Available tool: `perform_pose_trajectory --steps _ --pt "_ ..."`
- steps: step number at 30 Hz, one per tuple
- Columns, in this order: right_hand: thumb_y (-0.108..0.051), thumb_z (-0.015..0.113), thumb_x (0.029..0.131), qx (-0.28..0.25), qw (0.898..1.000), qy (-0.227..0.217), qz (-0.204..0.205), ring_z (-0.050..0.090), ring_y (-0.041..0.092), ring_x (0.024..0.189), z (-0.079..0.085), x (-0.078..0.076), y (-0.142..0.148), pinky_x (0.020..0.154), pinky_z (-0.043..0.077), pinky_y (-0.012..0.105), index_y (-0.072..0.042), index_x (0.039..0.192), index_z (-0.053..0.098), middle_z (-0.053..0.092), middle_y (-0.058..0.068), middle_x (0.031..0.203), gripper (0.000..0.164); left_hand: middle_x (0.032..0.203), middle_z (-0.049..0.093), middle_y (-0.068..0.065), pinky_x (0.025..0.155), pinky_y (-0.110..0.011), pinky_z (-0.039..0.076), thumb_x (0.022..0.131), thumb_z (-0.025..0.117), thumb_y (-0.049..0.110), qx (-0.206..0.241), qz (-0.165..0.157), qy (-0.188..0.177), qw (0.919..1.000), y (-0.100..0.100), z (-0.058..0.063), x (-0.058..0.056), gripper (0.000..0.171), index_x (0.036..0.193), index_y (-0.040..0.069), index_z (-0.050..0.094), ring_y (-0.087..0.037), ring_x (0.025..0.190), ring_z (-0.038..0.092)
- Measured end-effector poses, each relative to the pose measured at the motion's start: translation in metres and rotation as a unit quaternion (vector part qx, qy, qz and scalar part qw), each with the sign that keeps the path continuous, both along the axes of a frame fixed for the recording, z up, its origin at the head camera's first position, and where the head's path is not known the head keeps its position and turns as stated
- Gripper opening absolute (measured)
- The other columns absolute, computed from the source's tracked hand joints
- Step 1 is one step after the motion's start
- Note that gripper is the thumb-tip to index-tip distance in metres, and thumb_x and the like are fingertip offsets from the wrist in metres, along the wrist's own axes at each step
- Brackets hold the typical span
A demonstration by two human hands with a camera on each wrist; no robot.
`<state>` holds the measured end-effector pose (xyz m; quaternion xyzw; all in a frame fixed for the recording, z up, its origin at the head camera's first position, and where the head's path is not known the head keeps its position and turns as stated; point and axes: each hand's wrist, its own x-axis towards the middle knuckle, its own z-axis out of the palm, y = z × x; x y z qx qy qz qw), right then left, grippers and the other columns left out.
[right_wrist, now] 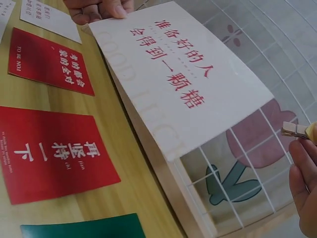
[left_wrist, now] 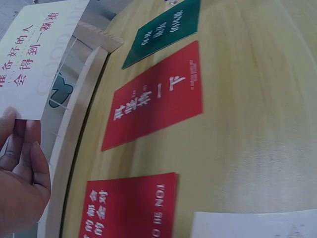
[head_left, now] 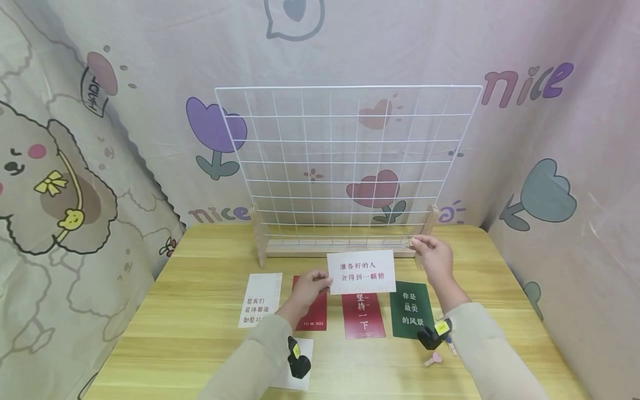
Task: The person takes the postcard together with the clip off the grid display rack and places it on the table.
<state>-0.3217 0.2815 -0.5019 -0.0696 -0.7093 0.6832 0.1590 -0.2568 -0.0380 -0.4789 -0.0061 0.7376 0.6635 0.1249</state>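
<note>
My left hand (head_left: 307, 291) pinches a white card with red Chinese lettering (head_left: 367, 272) by its left edge, thumb on the front. The card is held up off the table, before the lower part of a white wire grid panel (head_left: 350, 86). Between thumb and fingers, my right hand (head_left: 436, 261) holds a small wooden clothespin (right_wrist: 294, 130), to the right of the card and apart from it. Behind both hands, the grid stands upright in a wooden base (head_left: 300, 251).
On the wooden table (head_left: 195, 311) lie a white card (head_left: 260, 294), two red cards (head_left: 315, 319) (head_left: 364, 325) and a green card (head_left: 410, 305) in a row. Another white card (head_left: 307, 350) is partly under my left sleeve. A heart clothespin (head_left: 434, 359) lies near my right forearm.
</note>
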Motion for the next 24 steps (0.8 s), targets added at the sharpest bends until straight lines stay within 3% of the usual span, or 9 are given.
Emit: perform_pose_trajectory --steps 3,5,10,12,14,16,17,22,24 --pt "-0.019 0.067 0.074 0.005 1.000 -0.020 -0.003 0.061 0.019 0.080 -0.008 0.006 0.003 0.074 0.048 0.026 -0.005 0.095 0.063 0.064 0.010 0.090 0.026 0.089 0.056 -0.008 0.080 -0.034 0.046 0.082 0.058 0.011 -0.004 -0.002 -0.007 1.0000 -0.003 -0.004 0.006 0.017 0.093 -0.002 0.056 -0.017 0.081 0.055" --pt "-0.018 0.068 0.073 -0.011 1.000 -0.001 0.005 0.061 0.015 0.077 -0.013 0.014 0.003 0.069 0.049 0.021 -0.007 0.093 0.064 0.065 0.006 0.086 0.023 0.089 0.056 -0.008 0.079 -0.033 0.046 0.082 0.058 0.013 -0.018 -0.004 -0.012 0.9998 -0.004 -0.005 0.010 0.019 0.094 -0.001 0.056 -0.017 0.082 0.056" --pt "-0.016 0.064 0.078 0.034 0.999 -0.024 -0.005 0.059 0.008 0.073 0.038 0.061 -0.028 0.069 0.048 0.020 0.001 0.095 0.060 0.064 0.005 0.082 0.024 0.088 0.057 -0.006 0.076 -0.031 0.047 0.082 0.058 0.018 -0.047 -0.015 -0.016 0.9987 -0.008 -0.008 0.020 0.021 0.095 0.002 0.056 -0.017 0.081 0.056" --pt "-0.015 0.061 0.080 0.066 0.996 -0.062 -0.016 0.058 0.006 0.073 0.065 0.080 -0.043 0.072 0.047 0.021 0.006 0.098 0.057 0.064 0.006 0.084 0.028 0.087 0.057 -0.006 0.075 -0.029 0.048 0.081 0.058 0.018 -0.050 -0.019 -0.019 0.9984 -0.009 -0.010 0.024 0.021 0.095 0.002 0.056 -0.016 0.080 0.056" --pt "-0.013 0.060 0.081 0.076 0.994 -0.071 -0.020 0.058 0.003 0.073 0.069 0.089 -0.046 0.072 0.047 0.021 0.008 0.099 0.055 0.064 0.004 0.084 0.028 0.085 0.057 -0.005 0.072 -0.029 0.048 0.081 0.058 0.018 -0.053 -0.026 -0.020 0.9981 -0.010 -0.011 0.029 0.021 0.095 0.002 0.056 -0.016 0.078 0.055" --pt "-0.015 0.061 0.080 0.068 0.996 -0.064 -0.010 0.058 0.004 0.073 0.056 0.090 -0.039 0.071 0.047 0.021 0.007 0.098 0.056 0.063 0.004 0.084 0.029 0.084 0.057 -0.005 0.071 -0.028 0.048 0.081 0.058 0.018 -0.054 -0.032 -0.023 0.9977 -0.010 -0.013 0.032 0.021 0.094 0.003 0.056 -0.016 0.077 0.055" --pt "-0.017 0.062 0.079 0.057 0.997 -0.057 -0.010 0.059 0.005 0.073 0.042 0.086 -0.033 0.069 0.048 0.020 0.005 0.097 0.058 0.064 0.003 0.083 0.029 0.084 0.057 -0.004 0.070 -0.028 0.048 0.081 0.058 0.019 -0.053 -0.034 -0.027 0.9977 -0.010 -0.013 0.034 0.021 0.094 0.003 0.056 -0.016 0.076 0.054" --pt "-0.030 0.065 0.075 0.041 0.998 -0.035 -0.009 0.060 0.012 0.079 -0.052 0.057 0.009 0.067 0.048 0.017 -0.007 0.097 0.062 0.064 0.004 0.090 0.032 0.084 0.057 -0.004 0.070 -0.029 0.048 0.081 0.058 0.020 -0.051 -0.038 -0.031 0.9975 -0.013 -0.018 0.041 0.022 0.095 0.003 0.056 -0.015 0.076 0.055" --pt "-0.033 0.065 0.074 0.053 0.998 -0.034 -0.017 0.060 0.014 0.080 -0.078 0.051 0.020 0.068 0.048 0.017 -0.008 0.099 0.062 0.063 0.005 0.092 0.035 0.083 0.057 -0.004 0.069 -0.029 0.048 0.081 0.058 0.021 -0.052 -0.040 -0.034 0.9973 -0.014 -0.021 0.044 0.022 0.094 0.003 0.056 -0.015 0.075 0.055"
